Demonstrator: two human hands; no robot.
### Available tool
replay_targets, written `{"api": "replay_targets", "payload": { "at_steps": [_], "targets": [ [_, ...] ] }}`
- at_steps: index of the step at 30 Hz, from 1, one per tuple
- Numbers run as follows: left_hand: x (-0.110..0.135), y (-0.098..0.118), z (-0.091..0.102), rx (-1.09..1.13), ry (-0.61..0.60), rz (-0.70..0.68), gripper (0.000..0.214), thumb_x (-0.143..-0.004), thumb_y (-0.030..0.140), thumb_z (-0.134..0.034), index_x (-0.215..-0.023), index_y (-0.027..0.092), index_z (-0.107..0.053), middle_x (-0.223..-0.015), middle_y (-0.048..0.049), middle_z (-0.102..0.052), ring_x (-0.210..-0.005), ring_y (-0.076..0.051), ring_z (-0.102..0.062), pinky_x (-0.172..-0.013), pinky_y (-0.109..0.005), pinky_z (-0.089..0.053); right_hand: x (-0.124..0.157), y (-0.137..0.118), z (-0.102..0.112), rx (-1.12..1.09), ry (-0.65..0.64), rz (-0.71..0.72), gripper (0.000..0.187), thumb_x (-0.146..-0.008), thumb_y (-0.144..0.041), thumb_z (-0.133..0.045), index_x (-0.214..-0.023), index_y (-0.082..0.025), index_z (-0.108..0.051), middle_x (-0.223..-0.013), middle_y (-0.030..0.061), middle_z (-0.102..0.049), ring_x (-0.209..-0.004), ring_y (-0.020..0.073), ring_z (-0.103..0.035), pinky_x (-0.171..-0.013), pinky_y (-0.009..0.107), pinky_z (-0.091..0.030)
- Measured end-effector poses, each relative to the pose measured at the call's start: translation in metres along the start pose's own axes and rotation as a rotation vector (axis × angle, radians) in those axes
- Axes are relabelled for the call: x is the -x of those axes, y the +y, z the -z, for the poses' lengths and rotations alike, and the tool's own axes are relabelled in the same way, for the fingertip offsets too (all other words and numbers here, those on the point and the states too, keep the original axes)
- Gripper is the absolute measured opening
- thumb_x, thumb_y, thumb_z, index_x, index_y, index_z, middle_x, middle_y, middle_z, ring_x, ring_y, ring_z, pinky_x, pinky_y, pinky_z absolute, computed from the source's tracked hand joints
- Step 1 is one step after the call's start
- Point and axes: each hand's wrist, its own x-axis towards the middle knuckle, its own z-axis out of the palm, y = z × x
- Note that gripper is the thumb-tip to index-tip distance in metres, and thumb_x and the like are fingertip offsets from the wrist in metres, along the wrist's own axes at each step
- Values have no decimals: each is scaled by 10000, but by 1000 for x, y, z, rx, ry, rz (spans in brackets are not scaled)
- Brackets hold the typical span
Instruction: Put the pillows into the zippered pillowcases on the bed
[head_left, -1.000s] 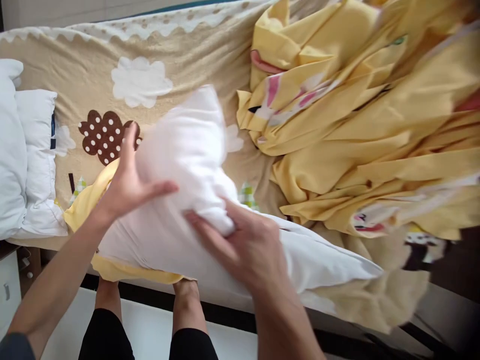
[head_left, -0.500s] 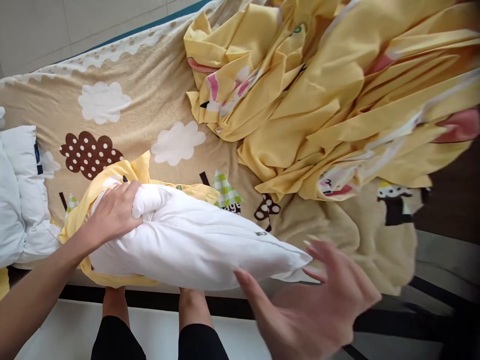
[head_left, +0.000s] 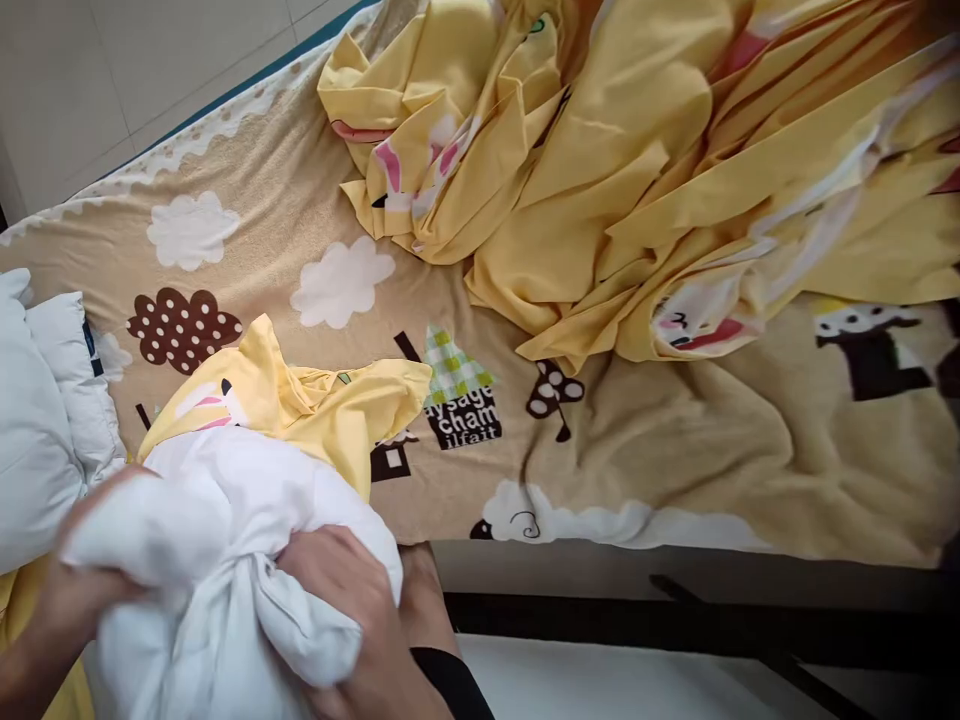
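A white pillow (head_left: 225, 520) is bunched up at the lower left, at the near edge of the bed. My right hand (head_left: 352, 610) is closed on a fold of it from below. My left hand (head_left: 64, 600) presses into its left side, mostly hidden by the white cloth and blurred. A yellow pillowcase (head_left: 300, 405) with a cartoon print lies crumpled just behind the pillow, and some of it shows under the pillow at the far lower left.
A beige blanket (head_left: 600, 470) with clouds and trees covers the bed. A big crumpled yellow sheet (head_left: 637, 170) lies at the back right. White pillows (head_left: 41, 440) are stacked at the left. The dark bed frame (head_left: 675, 610) and white floor lie below.
The pillow lay stretched along the bed's edge with my right hand open beside it. Now it is bunched at the lower left and both hands are on it. The view swung left.
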Motion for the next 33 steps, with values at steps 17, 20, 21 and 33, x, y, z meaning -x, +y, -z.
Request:
{"api": "replay_targets", "payload": {
  "at_steps": [17, 20, 21, 33],
  "targets": [
    [60, -8, -30, -714, 57, -475, 600, -880, 161, -431, -1475, 141, -358, -1402, -182, -526, -1395, -330, -418, -1180, -582, -258, 24, -4, -130, -123, 87, -201, 254, -866, -379, -528, -659, -239, -575, -526, 16, -446, -558, 186, -412, -530, 336, -357],
    [71, -17, -35, -681, 127, -471, 558, -860, 214, -449, -1392, 48, -441, -1246, -207, -608, -1254, -313, -527, -1179, -549, -262, 34, -5, -150, -224, -56, -321, 324, -909, -409, -498, -695, -224, -656, -539, 30, -500, -576, 186, -465, -550, 320, -404],
    [73, -20, -37, -662, 156, -461, 527, -851, 217, -459, -1352, 55, -477, -1182, -198, -635, -1173, -299, -571, -1155, -542, -293, 36, -7, -146, -278, -85, -343, 361, -929, -441, -463, -741, -222, -680, -593, 43, -555, -620, 193, -508, -590, 320, -435],
    [134, -59, -50, -727, 168, -422, 444, -1008, 370, -258, -1107, 102, -597, -835, -103, -655, -758, -217, -604, -845, -459, -412, -50, 114, -75, 250, -4, -671, 529, -738, -266, -641, -1247, -160, -543, -1107, 129, -610, -1003, 266, -560, -868, 388, -455]
  ]
}}
